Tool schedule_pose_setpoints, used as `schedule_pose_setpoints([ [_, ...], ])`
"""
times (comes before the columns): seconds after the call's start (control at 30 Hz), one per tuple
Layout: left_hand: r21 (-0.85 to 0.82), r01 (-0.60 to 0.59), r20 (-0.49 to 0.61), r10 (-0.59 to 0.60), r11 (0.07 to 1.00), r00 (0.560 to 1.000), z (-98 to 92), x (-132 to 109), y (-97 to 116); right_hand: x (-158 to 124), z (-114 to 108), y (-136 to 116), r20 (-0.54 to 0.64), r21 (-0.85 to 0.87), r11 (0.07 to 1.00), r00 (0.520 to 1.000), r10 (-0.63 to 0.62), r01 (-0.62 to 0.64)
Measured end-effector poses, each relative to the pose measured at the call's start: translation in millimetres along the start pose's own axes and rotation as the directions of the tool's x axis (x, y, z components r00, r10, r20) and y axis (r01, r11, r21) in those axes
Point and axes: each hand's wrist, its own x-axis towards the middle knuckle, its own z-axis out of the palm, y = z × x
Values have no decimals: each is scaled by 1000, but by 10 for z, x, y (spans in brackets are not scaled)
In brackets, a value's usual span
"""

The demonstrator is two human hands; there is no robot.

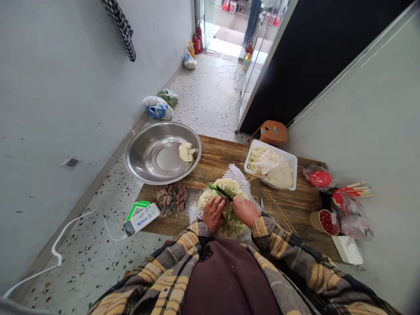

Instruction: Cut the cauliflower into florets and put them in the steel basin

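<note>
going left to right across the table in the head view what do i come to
Basin → cauliflower head → white tub → cup

Lower centre of the frame: the handle of the dark knife (224,191) is hidden within the right hand (244,211); the left hand (214,214) covers part of the cauliflower (204,199), and whether it grips or merely presses cannot be determined. Right of centre: filmy plastic (269,161) veils some contents of the white tray (293,168). Upper left: a checked cloth (121,28) is cut off by the top edge. Top centre: a person (252,22) is likewise truncated, chiefly a trouser leg showing. Lower left: lettering on the white carton (146,217) is too small to read; a grey object (22,305), cropped at the corner, is unidentifiable. Right: the plastic bag (356,227) is blurred, its contents indistinct.
</note>
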Motion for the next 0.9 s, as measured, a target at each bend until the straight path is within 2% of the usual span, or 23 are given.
schedule_pose_setpoints([
  [0.17,-29,-31,48,33,999,998,-164,40,59,-77,-13,401,2,96,995,1000,-29,29],
  [0.27,-44,-18,87,22,999,996,-346,36,125,-216,22,585,-70,192,980,997,-38,51],
  [0.4,-10,32,136,-30,999,990,-581,128,278,-429,133,721,-207,312,950,976,74,-7],
  [0.5,63,45,166,-55,997,985,-663,356,392,-540,219,762,-250,352,934,957,149,-54],
  [0.6,207,69,217,-114,976,969,-639,695,466,-615,310,783,-289,396,916,939,186,-60],
  [0.73,399,102,328,-246,911,912,-496,1119,518,-704,473,804,-329,511,857,904,274,-73],
  [0.9,458,134,416,-345,879,841,-301,1393,517,-797,659,793,-291,602,792,896,335,-101],
])
